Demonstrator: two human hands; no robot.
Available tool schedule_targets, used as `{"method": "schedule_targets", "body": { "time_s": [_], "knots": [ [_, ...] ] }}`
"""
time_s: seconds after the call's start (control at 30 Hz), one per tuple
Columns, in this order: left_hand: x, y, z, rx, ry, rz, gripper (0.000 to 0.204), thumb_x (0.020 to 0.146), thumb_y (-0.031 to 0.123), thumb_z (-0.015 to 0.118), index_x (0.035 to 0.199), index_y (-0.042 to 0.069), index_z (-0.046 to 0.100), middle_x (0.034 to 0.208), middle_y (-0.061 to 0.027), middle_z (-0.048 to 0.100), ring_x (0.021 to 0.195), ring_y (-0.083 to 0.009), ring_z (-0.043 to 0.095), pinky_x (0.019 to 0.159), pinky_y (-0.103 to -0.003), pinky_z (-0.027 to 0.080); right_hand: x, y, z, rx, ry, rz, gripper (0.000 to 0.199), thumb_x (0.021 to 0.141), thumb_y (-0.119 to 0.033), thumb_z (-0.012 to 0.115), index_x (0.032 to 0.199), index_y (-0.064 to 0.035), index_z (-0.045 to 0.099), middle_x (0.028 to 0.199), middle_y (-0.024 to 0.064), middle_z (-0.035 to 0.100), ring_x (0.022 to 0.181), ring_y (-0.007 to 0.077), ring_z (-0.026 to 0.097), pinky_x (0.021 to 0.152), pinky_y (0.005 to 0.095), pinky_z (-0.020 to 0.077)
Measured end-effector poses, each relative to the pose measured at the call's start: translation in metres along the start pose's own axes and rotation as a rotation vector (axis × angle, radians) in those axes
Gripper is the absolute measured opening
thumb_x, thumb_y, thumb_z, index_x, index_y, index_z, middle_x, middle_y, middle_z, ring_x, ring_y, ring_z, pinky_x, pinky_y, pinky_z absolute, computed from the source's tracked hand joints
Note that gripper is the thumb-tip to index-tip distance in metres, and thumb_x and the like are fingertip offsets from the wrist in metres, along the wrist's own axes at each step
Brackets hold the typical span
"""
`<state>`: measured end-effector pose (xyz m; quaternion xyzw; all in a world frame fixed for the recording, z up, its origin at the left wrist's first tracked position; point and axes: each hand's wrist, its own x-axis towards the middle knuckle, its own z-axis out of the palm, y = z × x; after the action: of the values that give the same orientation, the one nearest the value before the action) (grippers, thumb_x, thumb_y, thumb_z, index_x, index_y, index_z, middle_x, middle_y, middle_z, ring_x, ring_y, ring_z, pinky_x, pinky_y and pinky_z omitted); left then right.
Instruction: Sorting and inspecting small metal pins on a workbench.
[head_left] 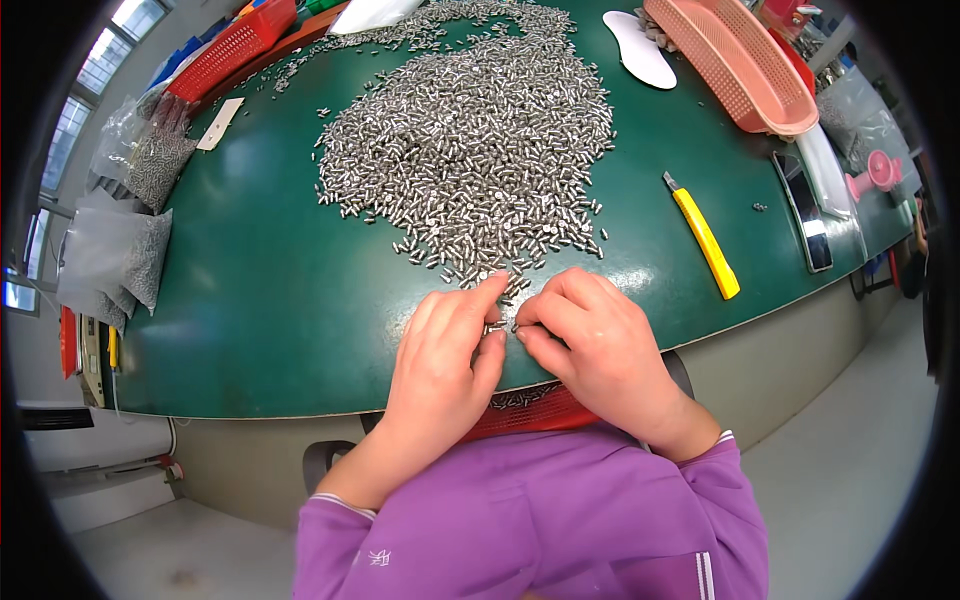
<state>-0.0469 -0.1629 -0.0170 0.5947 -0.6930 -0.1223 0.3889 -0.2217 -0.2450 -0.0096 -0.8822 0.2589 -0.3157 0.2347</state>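
Observation:
A broad heap of small silvery metal pins (470,140) covers the middle of the green table (260,300), its near tip reaching my fingertips. At the table's near edge, my left hand (447,342) curls closed, and a few pins show between its thumb and fingers. Just beside it, the fingertips of my right hand (592,328) pinch together around a small dark bit, apparently one pin, mostly hidden. Below both hands, a red basket (540,415) with pins inside sits against my lap, under the table edge.
A yellow utility knife (706,240) lies to the right, with a phone (803,215) beyond it. A pink basket (735,65) and a white insole-shaped piece (640,50) are at the far right. Plastic bags of metal parts (150,255) stand along the left edge, near a red basket (232,50).

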Motion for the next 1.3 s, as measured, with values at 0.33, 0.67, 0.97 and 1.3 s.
{"method": "schedule_targets", "body": {
  "time_s": [0.33,0.67,0.97,1.3],
  "knots": [
    [-0.0066,0.0054,-0.0034,-0.008,-0.034,-0.072,0.065,0.081,-0.009,0.072,0.143,0.003,0.054,0.102,-0.0088,0.064,0.094,-0.0248,0.059,0.086,-0.036,0.051,-0.0011,-0.0021,0.002,-0.02,-0.008,0.014,0.018,0.081,-0.01,0.077,0.093,-0.0073,0.064,0.091,0.0088,0.057,0.083,0.0309,0.06,0.07,0.0425,0.0504],
    [-0.0062,0.003,-0.0045,-0.023,-0.028,-0.043,0.066,0.082,-0.012,0.068,0.144,0.003,0.053,0.098,-0.0086,0.063,0.092,-0.0246,0.059,0.084,-0.037,0.051,0.0023,-0.0011,0.0015,0.041,-0.015,-0.005,0.02,0.081,-0.005,0.075,0.098,-0.0062,0.066,0.095,0.0096,0.06,0.088,0.0322,0.06,0.074,0.0436,0.0506],
    [-0.0032,0.0034,-0.003,-0.035,-0.012,-0.044,0.062,0.081,-0.011,0.071,0.14,0.002,0.057,0.093,-0.0077,0.063,0.088,-0.0235,0.059,0.082,-0.036,0.051,0.005,0.0001,0.0019,0.071,-0.01,-0.009,0.018,0.082,-0.005,0.073,0.097,-0.0061,0.065,0.095,0.0098,0.06,0.088,0.0324,0.06,0.075,0.044,0.0498],
    [-0.007,0.0022,-0.0042,0.055,0.021,-0.05,0.061,0.08,-0.01,0.073,0.138,0.002,0.058,0.089,-0.0062,0.062,0.083,-0.0221,0.06,0.076,-0.035,0.051,0.0045,-0.0004,-0.0008,-0.007,-0.142,-0.066,0.018,0.082,-0.007,0.076,0.099,-0.0059,0.071,0.094,0.008,0.065,0.092,0.0281,0.065,0.08,0.0402,0.0531]
  ]
}}
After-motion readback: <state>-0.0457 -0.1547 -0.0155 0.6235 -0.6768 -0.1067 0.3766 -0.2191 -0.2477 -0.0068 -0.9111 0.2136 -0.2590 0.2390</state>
